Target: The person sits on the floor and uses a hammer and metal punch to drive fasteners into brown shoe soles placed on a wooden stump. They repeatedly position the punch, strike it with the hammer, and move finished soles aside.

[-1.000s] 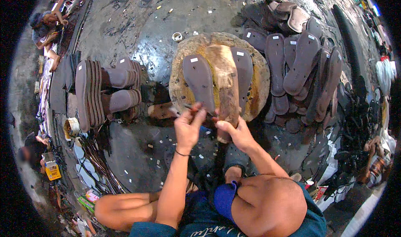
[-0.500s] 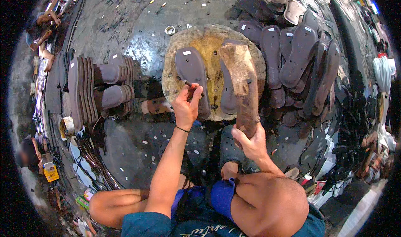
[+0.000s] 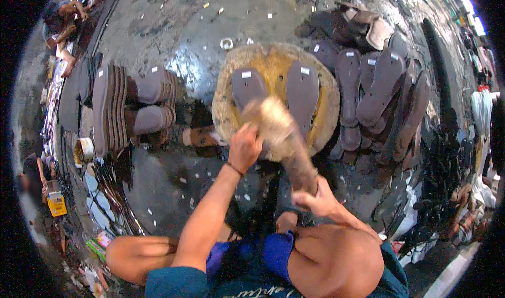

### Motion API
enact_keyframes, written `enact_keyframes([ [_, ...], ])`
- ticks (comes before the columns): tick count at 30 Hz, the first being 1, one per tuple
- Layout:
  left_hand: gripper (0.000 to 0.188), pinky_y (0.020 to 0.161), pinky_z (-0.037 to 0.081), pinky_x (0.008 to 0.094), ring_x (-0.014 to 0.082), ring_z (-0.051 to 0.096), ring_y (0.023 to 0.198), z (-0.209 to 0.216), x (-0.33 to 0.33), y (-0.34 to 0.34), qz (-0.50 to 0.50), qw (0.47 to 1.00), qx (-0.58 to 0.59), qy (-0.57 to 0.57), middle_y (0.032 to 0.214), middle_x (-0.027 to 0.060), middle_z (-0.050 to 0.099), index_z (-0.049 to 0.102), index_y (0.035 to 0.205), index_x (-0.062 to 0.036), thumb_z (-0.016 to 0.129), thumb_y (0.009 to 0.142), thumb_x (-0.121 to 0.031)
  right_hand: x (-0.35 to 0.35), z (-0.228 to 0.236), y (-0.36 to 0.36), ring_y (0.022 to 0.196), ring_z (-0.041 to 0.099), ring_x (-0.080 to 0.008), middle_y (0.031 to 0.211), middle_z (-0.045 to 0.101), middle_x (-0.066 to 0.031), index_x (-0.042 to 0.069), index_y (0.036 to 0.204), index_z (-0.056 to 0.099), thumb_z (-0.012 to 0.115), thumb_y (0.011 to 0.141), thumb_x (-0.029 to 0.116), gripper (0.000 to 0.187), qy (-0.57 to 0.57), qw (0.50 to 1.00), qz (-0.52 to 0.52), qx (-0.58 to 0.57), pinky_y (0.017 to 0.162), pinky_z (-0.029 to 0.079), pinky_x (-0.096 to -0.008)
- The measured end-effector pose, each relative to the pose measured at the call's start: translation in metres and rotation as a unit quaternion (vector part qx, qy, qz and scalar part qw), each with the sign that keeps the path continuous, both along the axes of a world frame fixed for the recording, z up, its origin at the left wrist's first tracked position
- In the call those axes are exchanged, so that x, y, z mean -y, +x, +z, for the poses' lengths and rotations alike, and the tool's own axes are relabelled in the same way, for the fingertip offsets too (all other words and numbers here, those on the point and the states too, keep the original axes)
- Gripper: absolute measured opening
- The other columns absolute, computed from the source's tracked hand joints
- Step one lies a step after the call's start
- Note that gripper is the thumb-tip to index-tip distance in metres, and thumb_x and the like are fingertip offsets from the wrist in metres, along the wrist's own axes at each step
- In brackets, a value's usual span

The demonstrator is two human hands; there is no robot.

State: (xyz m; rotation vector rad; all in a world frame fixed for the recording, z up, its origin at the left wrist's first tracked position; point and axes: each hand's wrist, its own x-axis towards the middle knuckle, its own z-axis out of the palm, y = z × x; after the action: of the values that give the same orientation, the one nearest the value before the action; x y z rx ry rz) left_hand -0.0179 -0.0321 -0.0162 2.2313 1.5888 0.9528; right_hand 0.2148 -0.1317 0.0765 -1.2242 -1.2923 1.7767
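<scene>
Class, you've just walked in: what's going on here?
A person's right hand grips a wooden club, its blurred head hiding part of one sole on a round block. The left hand is beside that head; anything it holds is hidden. A second sole lies on the block, with more soles piled to the right.

wooden mallet [image 3: 273, 120] motion-blurred over near edge of round block [image 3: 328, 109], left sole [image 3: 247, 90] hidden at near end behind mallet and left hand [image 3: 245, 150], its grip's contents unseen, labels [image 3: 305, 71] too small to read, shirt [image 3: 176, 283] cut off below
</scene>
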Motion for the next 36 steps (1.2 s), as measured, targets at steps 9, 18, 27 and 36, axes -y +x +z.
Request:
enact_keyframes([
  [9, 0.025, 0.076, 0.054, 0.0267, 0.0107, 0.067, 0.087, 0.055, 0.031, 0.003, 0.148, 0.831, 0.443, -0.303, 0.099, 0.0062, 0.073, 0.067, 0.101, 0.0009, 0.065, 0.098, -0.024, -0.030, -0.021, -0.043, 0.086, 0.067, -0.0216, 0.104, 0.065, -0.0115, -0.002, 0.125, 0.052, 0.067, 0.091, 0.021, 0.043, -0.268, 0.925, -0.188, -0.192, 0.079, 0.056, -0.0370],
  [18, 0.028, 0.079, 0.059, 0.0301, 0.0168, 0.070, 0.091, 0.034, 0.026, -0.021, 0.221, 0.750, 0.568, -0.256, 0.104, 0.0119, 0.071, 0.058, 0.118, 0.0008, 0.057, 0.103, -0.023, -0.023, -0.018, -0.051, 0.078, 0.065, -0.0139, 0.094, 0.067, -0.0050, 0.000, 0.111, 0.058, 0.073, 0.091, 0.018, 0.031, -0.158, 0.960, -0.233, 0.005, 0.071, 0.054, -0.0285],
  [27, 0.023, 0.071, 0.059, 0.0285, 0.0143, 0.070, 0.085, 0.008, -0.001, -0.012, 0.169, 0.857, 0.425, -0.236, 0.096, 0.0069, 0.073, 0.067, 0.106, 0.0000, 0.066, 0.098, -0.021, -0.020, 0.017, -0.025, 0.076, 0.065, -0.0151, 0.090, 0.066, -0.0061, 0.000, 0.107, 0.058, 0.074, 0.085, 0.013, 0.030, -0.055, 0.975, -0.204, 0.073, 0.068, 0.054, -0.0282],
  [36, 0.020, 0.066, 0.057, 0.0330, 0.0260, 0.073, 0.080, 0.012, 0.011, -0.022, 0.120, 0.970, 0.190, -0.089, 0.094, 0.0159, 0.073, 0.070, 0.106, -0.0038, 0.069, 0.094, -0.020, -0.055, 0.055, -0.006, 0.094, 0.062, -0.0222, 0.101, 0.062, -0.0084, 0.004, 0.116, 0.059, 0.077, 0.077, 0.027, 0.048, 0.203, 0.973, -0.078, -0.077, 0.081, 0.052, -0.0368],
])
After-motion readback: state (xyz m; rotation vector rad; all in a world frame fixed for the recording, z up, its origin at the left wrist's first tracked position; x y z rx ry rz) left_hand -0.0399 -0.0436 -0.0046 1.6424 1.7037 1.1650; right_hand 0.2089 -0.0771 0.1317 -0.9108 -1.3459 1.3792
